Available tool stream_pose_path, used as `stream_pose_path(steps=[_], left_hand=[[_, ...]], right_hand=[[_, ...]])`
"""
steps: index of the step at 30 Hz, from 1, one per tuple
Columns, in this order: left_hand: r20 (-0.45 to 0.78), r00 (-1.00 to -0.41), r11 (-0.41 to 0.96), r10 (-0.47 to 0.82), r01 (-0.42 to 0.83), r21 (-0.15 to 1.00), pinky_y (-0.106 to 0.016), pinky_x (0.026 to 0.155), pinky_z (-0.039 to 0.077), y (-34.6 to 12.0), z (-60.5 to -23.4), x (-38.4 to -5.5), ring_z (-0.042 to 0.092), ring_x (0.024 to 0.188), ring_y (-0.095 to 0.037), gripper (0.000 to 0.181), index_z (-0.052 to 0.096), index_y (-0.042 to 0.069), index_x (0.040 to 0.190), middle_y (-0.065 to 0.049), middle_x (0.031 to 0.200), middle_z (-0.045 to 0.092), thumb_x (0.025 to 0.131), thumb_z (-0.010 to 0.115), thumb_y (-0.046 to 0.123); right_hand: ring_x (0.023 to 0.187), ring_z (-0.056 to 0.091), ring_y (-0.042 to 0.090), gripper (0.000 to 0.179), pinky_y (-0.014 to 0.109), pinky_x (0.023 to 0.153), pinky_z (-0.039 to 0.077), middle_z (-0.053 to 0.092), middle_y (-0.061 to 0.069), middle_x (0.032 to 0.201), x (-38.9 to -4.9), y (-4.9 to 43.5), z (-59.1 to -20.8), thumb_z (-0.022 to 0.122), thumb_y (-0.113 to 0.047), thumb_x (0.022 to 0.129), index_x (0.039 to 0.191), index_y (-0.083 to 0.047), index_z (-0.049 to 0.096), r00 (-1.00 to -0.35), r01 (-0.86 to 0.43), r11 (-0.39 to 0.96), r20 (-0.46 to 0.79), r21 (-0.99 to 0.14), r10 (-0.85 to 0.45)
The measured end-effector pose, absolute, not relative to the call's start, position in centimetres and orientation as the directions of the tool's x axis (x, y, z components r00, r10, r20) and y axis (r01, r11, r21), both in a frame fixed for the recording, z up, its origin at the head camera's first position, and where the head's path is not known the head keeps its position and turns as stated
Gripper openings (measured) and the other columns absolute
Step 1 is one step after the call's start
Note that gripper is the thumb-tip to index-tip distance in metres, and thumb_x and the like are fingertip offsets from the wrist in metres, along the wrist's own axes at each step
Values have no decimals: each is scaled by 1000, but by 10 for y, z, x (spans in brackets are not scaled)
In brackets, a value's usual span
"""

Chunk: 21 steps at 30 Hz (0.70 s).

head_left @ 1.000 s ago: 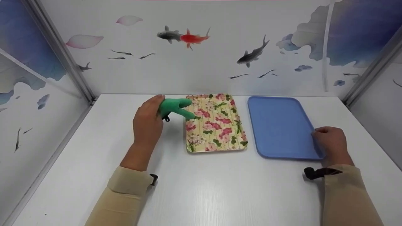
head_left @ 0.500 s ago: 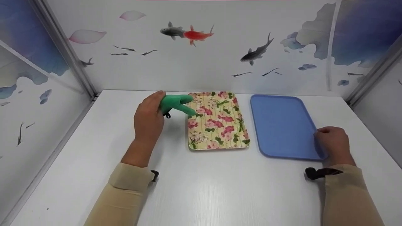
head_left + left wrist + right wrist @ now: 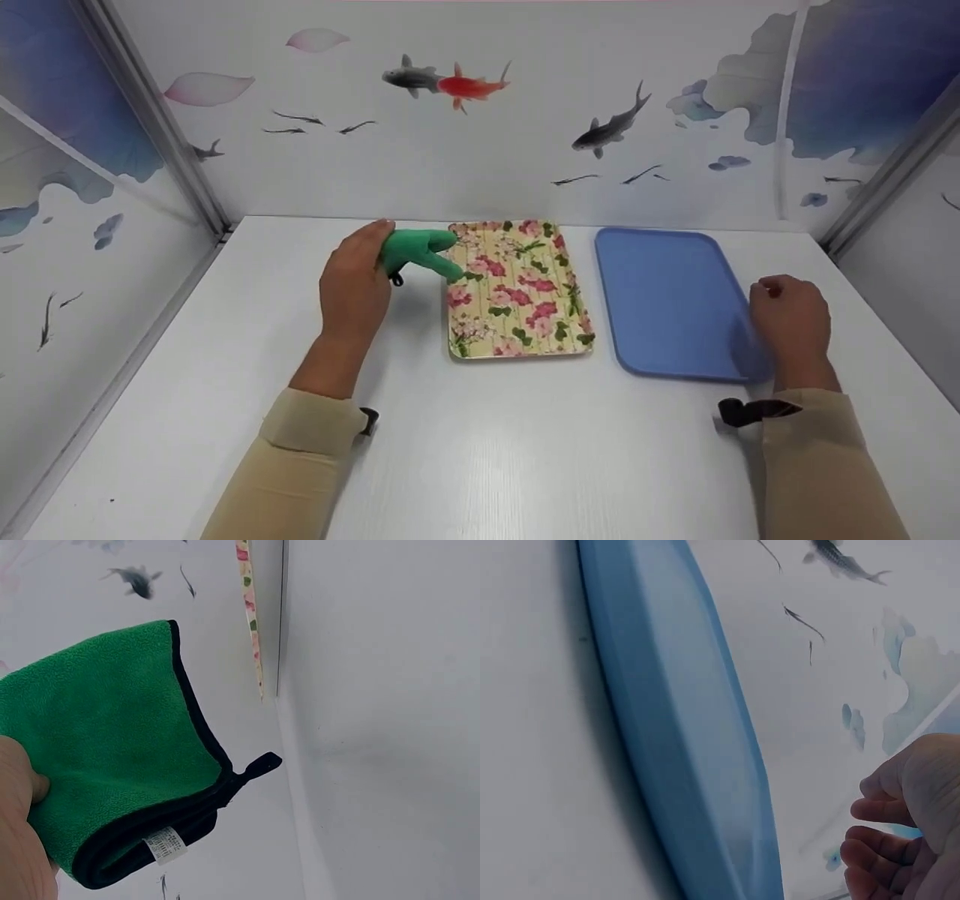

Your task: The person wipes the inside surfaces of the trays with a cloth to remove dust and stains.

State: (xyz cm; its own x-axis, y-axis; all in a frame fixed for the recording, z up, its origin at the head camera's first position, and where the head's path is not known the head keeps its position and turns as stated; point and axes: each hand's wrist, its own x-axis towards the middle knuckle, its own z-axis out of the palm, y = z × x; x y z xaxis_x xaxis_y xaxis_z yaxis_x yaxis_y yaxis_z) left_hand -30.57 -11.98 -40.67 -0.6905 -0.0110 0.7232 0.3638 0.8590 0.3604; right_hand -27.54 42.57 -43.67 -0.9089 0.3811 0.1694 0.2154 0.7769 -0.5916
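A folded green towel [image 3: 112, 727] with dark edging, a hanging loop and a white label is held by my left hand [image 3: 355, 285], above the table at the left of the floral tray [image 3: 517, 300]. Part of the towel overlaps the floral tray's left edge in the head view. On the right lies a plain blue tray [image 3: 675, 300]. My right hand [image 3: 793, 324] is over that tray's right edge, raised off it, with fingers loosely curled and nothing between them. In the right wrist view the fingers [image 3: 877, 855] are apart from the tray.
A white table [image 3: 480, 442] carries both trays, side by side near the back wall [image 3: 480, 165], which is printed with fish. Side panels with metal posts [image 3: 165, 135] enclose the table left and right.
My right hand has let go of the blue tray's right edge and risen from it. The left hand keeps its hold on the towel, nearly still.
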Motion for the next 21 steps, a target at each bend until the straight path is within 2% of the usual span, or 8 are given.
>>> stream_pose_path(steps=[12,17,21], left_hand=[[731,-682,855,-6,376,358,-46,109,54,-118,-407,-307,68,126,-29,37,69,7,135,-10,133,72,99,66,1],[752,-659,851,-2,394,347,-47,107,55,-118,-407,-307,68,125,-29,36,69,6,133,-11,132,73,98,67,-1],[752,-660,850,5,399,344,-47,106,55,-120,-410,-307,68,126,-29,35,70,6,132,-10,132,73,98,65,-3]], right_hand=[[122,54,49,57,62,95,46,54,34,137,-275,382,-412,40,-33,108,150,5,49,-928,126,783,206,-610,310],[125,56,46,60,63,97,47,55,30,141,-276,352,-404,42,-34,109,158,-1,38,-933,85,780,225,-620,281],[125,58,45,65,61,94,51,55,27,144,-279,329,-405,47,-35,108,163,-5,29,-947,52,774,215,-631,238]])
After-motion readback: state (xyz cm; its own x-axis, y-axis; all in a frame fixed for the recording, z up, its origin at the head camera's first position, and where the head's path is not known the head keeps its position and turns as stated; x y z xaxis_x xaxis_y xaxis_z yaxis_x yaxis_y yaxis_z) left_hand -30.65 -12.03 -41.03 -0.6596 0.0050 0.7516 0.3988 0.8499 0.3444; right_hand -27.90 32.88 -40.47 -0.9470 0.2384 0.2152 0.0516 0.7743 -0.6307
